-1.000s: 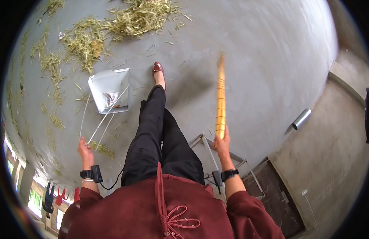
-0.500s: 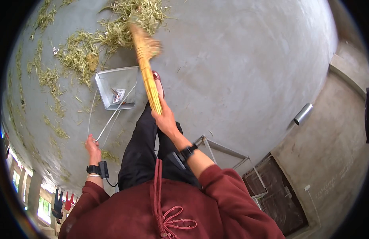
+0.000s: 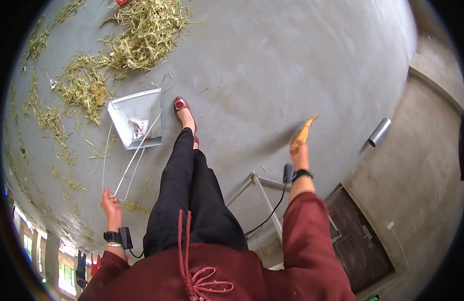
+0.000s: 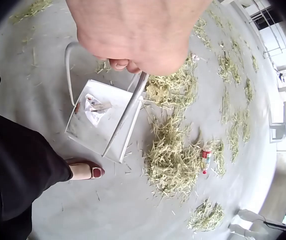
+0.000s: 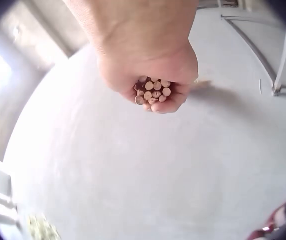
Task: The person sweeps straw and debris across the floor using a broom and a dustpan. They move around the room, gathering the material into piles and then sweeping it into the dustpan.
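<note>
Grips broom in right hand, with fingers curled round it; points its long axis forward and slightly right, well apart from straw; holds dustpan near straw in nearer left hand, with fingers clamped on metal handle

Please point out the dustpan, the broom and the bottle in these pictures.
Dustpan [image 3: 137, 109]: head view, on its bare inner surface.
Broom [image 5: 157, 94]: right wrist view, on the bundled stick ends.
Bottle [image 4: 206, 157]: left wrist view, on the middle of its side.
</note>
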Available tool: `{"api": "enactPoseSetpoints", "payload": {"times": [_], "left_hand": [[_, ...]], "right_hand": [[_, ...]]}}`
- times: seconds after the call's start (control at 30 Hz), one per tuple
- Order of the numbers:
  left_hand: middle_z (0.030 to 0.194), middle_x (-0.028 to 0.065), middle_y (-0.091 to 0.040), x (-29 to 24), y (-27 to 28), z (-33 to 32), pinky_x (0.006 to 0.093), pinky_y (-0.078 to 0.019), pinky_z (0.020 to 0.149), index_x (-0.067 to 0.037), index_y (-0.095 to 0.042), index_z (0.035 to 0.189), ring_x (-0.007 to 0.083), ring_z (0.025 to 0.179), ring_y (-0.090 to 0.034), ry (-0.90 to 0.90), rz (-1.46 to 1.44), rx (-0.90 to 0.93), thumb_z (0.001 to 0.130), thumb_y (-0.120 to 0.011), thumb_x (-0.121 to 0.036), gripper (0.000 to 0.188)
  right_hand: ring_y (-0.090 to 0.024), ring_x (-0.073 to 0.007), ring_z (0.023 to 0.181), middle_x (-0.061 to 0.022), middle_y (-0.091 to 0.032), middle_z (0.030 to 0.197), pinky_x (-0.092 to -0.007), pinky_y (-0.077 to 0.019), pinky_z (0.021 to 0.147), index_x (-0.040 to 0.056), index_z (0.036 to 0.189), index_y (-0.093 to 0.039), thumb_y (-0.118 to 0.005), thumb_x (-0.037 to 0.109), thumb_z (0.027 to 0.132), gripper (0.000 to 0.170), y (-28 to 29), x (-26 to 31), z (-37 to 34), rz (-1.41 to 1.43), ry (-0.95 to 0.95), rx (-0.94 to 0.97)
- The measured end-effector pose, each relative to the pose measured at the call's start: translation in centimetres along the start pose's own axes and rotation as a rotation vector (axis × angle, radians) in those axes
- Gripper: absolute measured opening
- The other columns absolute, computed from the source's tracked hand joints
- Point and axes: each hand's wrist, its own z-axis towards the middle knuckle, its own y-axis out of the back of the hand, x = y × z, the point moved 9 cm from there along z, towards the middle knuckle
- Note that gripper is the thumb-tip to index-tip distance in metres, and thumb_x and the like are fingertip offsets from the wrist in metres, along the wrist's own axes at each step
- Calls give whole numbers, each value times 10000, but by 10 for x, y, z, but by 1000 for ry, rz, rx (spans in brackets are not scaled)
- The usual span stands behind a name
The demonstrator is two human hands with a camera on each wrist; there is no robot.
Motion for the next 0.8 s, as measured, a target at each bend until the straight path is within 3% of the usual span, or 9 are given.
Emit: {"api": "enactPoseSetpoints", "payload": {"times": [0.07, 0.17, 0.27, 0.3, 0.37, 0.43, 0.53, 0.63, 0.8], "left_hand": [[599, -12, -393, 1, -5, -1, 232, -305, 392, -59, -533, 819, 91, 436, -349, -7, 12, 4, 822, -587, -215, 165], [589, -17, -393, -4, -3, -13, 229, -302, 389, -85, -504, 771, 87, 423, -338, -17, 33, 32, 823, -588, -219, 166], [562, -24, -374, -4, -18, -11, 243, -302, 405, -89, -496, 766, 92, 409, -345, -27, 19, 28, 816, -594, -227, 176], [575, -25, -386, -2, -15, -6, 230, -287, 395, -84, -506, 781, 79, 421, -344, -44, 61, 9, 821, -584, -216, 158], [589, -26, -397, 4, -17, 6, 216, -272, 386, -80, -516, 797, 66, 433, -343, -79, 62, -34, 825, -573, -205, 141], [586, -31, -397, 3, -17, 4, 226, -289, 414, -67, -533, 815, 65, 471, -369, -109, 198, 2, 835, -547, -219, 154], [591, -27, -404, 0, -23, -13, 247, -314, 465, -43, -560, 855, 78, 518, -385, -86, 176, -98, 845, -508, -217, 182], [608, -12, -427, 4, -24, -18, 272, -330, 517, -21, -579, 907, 101, 558, -397, -133, 263, -92, 849, -469, -201, 219], [674, 59, -511, -26, -7, -77, 310, -387, 613, 16, -592, 915, 159, 649, -480, -154, 288, -116, 846, -427, -180, 265]], "right_hand": [[-404, -135, 407, -9, -385, 566, -251, -317, 338, 78, 817, -399, -466, 104, 824, 72, -52, 30, 37, 42, -16, 187], [-341, -94, 350, 31, -370, 534, -255, -289, 323, 105, 792, -372, -551, 125, 819, 182, -177, 17, -1, -231, 383, 280], [-504, -166, 597, -109, -510, 875, -292, -451, 479, 55, 1330, -257, -611, 87, 746, 683, -297, -68, -119, -657, 876, 301], [-583, -333, 863, -242, -567, 1012, -400, -466, 749, 57, 1388, -164, -611, 125, 704, 819, -326, -102, -178, -652, 637, 444], [-575, -444, 808, -271, -590, 870, -435, -467, 729, 118, 1396, -134, -558, 141, 726, 793, -369, -139, -280, -876, 794, 565], [-595, -354, 844, -247, -579, 986, -382, -473, 725, 130, 1392, -178, -538, 122, 744, 742, -391, -178, -343, -976, 632, 849], [-586, -221, 612, -169, -596, 833, -315, -476, 557, 118, 1395, -195, -542, 132, 739, 741, -407, -203, -391, -1044, 505, 1036], [-595, -363, 872, -256, -594, 935, -384, -462, 763, 119, 1384, -231, -573, 177, 741, 730, -409, -193, -421, -1158, 382, 1236], [-533, -143, 584, -68, -587, 948, -279, -461, 538, 121, 1342, -360, -571, 99, 765, 614, -361, -101, -471, -1238, 440, 1229]]}}
